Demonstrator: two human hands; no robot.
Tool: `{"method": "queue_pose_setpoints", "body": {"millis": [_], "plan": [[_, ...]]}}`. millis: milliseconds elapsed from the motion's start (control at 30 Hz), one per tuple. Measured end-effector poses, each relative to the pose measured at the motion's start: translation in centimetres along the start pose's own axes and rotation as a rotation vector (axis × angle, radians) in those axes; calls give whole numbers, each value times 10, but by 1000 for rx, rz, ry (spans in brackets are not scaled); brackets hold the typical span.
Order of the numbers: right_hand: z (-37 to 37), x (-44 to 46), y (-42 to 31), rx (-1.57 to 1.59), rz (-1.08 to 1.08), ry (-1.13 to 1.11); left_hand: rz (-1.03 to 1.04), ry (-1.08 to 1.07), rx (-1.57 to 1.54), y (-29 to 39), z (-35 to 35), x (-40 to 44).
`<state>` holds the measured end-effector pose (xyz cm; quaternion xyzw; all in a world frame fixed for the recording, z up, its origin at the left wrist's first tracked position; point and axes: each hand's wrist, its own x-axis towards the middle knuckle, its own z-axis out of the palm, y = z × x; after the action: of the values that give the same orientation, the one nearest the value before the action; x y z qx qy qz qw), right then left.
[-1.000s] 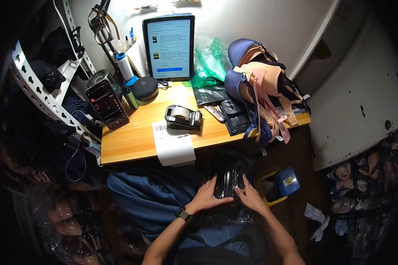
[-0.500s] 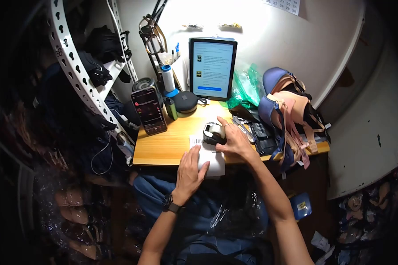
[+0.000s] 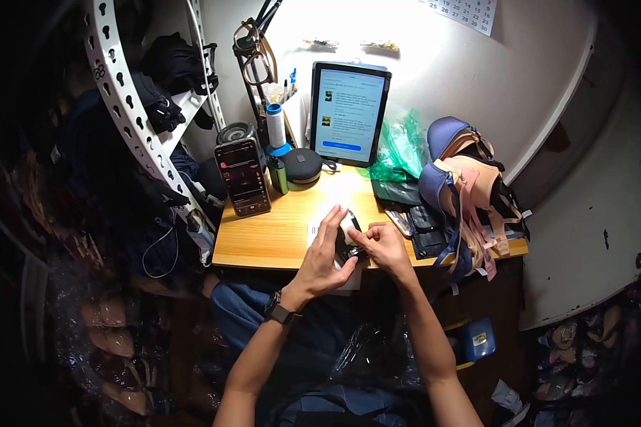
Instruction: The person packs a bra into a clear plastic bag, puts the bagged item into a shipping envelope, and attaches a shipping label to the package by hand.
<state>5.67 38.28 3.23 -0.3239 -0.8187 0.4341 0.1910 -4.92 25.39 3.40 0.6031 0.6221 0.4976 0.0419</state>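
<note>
Between my two hands, at the desk's front edge, is a small black tape dispenser (image 3: 348, 226) with a pale roll in it. My left hand (image 3: 319, 257) is curved around its left side, gripping it. My right hand (image 3: 386, 250) has thumb and fingers pinched together at its right side, over what seems to be the tape end, which is too small to make out. Beneath them lies a white printed slip (image 3: 312, 231), mostly covered by my left hand and the dispenser.
A lit tablet (image 3: 349, 110) stands at the back, and a phone (image 3: 243, 176) leans at the left beside a round black case (image 3: 303, 166). To the right are a green plastic bag (image 3: 399, 149), black pouches (image 3: 426, 231) and a pile of bras (image 3: 470, 174). A metal shelf post (image 3: 132, 117) rises at left.
My left hand has left the slip and taken hold of the tape dispenser. My right hand has gone from grasping the dispenser to pinching at its side. The view has shifted slightly.
</note>
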Motion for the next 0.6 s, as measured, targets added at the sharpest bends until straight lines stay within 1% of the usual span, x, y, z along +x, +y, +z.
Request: {"method": "queue_pose_setpoints", "body": {"millis": [67, 167, 200, 267, 300, 400, 433, 533, 567, 600], "plan": [[5, -3, -1, 1, -8, 36, -29, -11, -16, 2, 0, 1], [14, -8, 5, -165, -518, 564, -98, -22, -45, 3, 2, -1], [13, -21, 7, -165, -514, 561, -86, -15, -38, 3, 3, -1], [5, -59, -5, 244, -125, 372, -60, 6, -22, 1, 5, 2], [7, -63, -1, 241, -121, 371, -63, 6, -27, -1, 6, 3], [17, -78, 14, 557, 202, 342, 93, -71, 91, -9, 6, 5], [20, -82, 14, 560, 210, 353, 97, -82, 85, -9, 7, 3], [26, -82, 10, 621, 45, 383, 97, -107, 72, -11, 4, 5], [21, -83, 13, 617, 46, 380, 94, -104, 69, -13, 4, 4], [13, -86, 19, 655, 177, 427, 101, -98, 87, -15, 5, 2]]}}
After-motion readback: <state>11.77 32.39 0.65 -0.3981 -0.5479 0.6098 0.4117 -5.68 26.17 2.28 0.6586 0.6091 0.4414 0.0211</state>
